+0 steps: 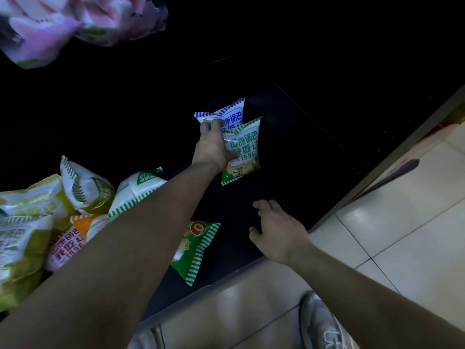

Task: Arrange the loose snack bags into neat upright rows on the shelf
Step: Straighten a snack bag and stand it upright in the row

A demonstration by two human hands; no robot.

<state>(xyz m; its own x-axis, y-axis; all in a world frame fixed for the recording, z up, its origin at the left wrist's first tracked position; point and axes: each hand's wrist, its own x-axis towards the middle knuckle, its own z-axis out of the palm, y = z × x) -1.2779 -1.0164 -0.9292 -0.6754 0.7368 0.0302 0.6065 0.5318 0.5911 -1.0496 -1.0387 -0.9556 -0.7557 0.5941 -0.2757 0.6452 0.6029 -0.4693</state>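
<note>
Two snack bags stand upright deep on the dark shelf [289, 152]: a green-and-white bag [245, 152] in front and a blue-and-white bag [227, 114] just behind it. My left hand [214, 147] reaches in and grips both, thumb on the green bag's face and fingers over the blue bag's top. My right hand [276, 233] hovers open above the shelf's front edge, holding nothing. Another green bag [196, 250] lies flat near the front edge, partly under my left forearm. Several loose bags [37, 217] are heaped at the left.
Pink-and-white bags [63, 23] hang into view at the top left from a higher level. Pale floor tiles [392, 222] run along the right and bottom. My grey shoe [324, 323] is near the shelf base. The shelf interior is very dark.
</note>
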